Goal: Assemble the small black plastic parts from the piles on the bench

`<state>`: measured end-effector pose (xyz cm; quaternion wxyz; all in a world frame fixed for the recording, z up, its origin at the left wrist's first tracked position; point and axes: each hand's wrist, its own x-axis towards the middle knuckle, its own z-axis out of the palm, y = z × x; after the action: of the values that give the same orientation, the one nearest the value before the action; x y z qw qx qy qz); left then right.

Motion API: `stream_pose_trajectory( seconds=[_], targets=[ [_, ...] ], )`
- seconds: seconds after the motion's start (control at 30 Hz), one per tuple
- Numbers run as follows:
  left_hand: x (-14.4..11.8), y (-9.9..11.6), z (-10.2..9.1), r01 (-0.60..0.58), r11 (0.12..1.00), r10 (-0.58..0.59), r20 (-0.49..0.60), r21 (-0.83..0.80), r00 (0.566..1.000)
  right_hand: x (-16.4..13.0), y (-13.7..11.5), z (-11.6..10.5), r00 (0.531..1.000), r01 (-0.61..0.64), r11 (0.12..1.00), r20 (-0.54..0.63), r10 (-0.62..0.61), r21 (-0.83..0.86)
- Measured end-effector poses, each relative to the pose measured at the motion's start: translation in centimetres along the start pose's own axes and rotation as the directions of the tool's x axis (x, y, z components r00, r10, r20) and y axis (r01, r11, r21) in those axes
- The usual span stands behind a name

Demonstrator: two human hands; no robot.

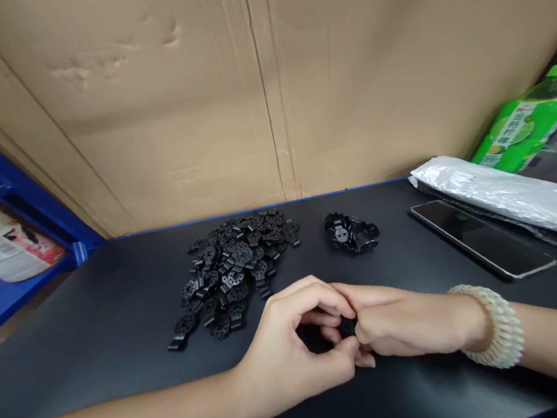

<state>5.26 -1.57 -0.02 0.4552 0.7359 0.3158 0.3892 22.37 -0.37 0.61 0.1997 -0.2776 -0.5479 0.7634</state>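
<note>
Both my hands meet over the near part of the black tabletop. Thumb and fingertips of my left hand [308, 340] pinch a small black plastic clip [347, 326], of which only a little shows. My right hand [402, 322], with a pale coiled band on its wrist, is closed on the same clip from the right side. Just beyond my left hand lies a heap of black plastic clips [235, 267], each with a round perforated disc and a short tab. Farther back, a smaller cluster of black clips [346, 233] sits apart from the heap.
A phone [477, 236] lies on the right of the table [106, 336], beside a silvery-white plastic package [508, 193]. Behind them is a green-labelled bottle [521, 131]. A cardboard wall [172, 114] closes the back; a blue metal shelf [66, 223] stands at the left.
</note>
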Motion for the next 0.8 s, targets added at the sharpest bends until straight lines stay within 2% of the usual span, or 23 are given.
stream_pose_trajectory(
  seconds=[0.1, 0.2, 0.3, 0.37, 0.53, 0.67, 0.73, 0.8],
  targets=[
    [0.1, 0.0, -0.1, 0.024, 1.000, -0.024, -0.012, -0.017, 1.000, 0.2, 0.3, 0.3, 1.000, 0.014, 0.992, 0.005, -0.015, 0.129],
    [0.2, -0.2, -0.4, 0.100, 0.989, -0.104, -0.034, -0.109, 0.994, 0.2, 0.2, 0.6, 1.000, -0.003, 0.968, -0.002, 0.004, 0.250],
    [0.2, -0.3, -0.8, 0.183, 0.956, -0.193, -0.022, -0.230, 0.981, 0.2, 0.1, 0.4, 1.000, -0.023, 0.965, 0.021, 0.018, 0.260],
    [0.2, -0.4, -1.1, 0.189, 0.939, -0.208, -0.037, -0.287, 0.977, 0.2, 0.0, -0.2, 0.999, 0.000, 0.986, 0.054, -0.009, 0.168],
    [0.4, -0.7, -1.8, 0.071, 0.940, -0.153, -0.225, -0.332, 0.962, 0.3, -0.3, -1.9, 0.992, 0.114, 0.990, 0.040, -0.118, 0.080],
    [0.4, -0.9, -1.9, 0.050, 0.963, -0.118, -0.247, -0.266, 0.962, -0.2, -1.0, -2.2, 0.986, 0.162, 0.975, 0.054, -0.156, -0.150],
    [0.3, -1.0, -1.7, 0.028, 0.976, -0.081, -0.240, -0.216, 0.967, -0.7, -1.5, -2.4, 0.981, 0.187, 0.928, 0.013, -0.193, -0.323],
    [0.1, -0.9, -1.5, 0.007, 0.985, -0.047, -0.227, -0.171, 0.973, -1.2, -2.1, -3.2, 0.955, 0.208, 0.793, -0.056, -0.291, -0.572]
  ],
)
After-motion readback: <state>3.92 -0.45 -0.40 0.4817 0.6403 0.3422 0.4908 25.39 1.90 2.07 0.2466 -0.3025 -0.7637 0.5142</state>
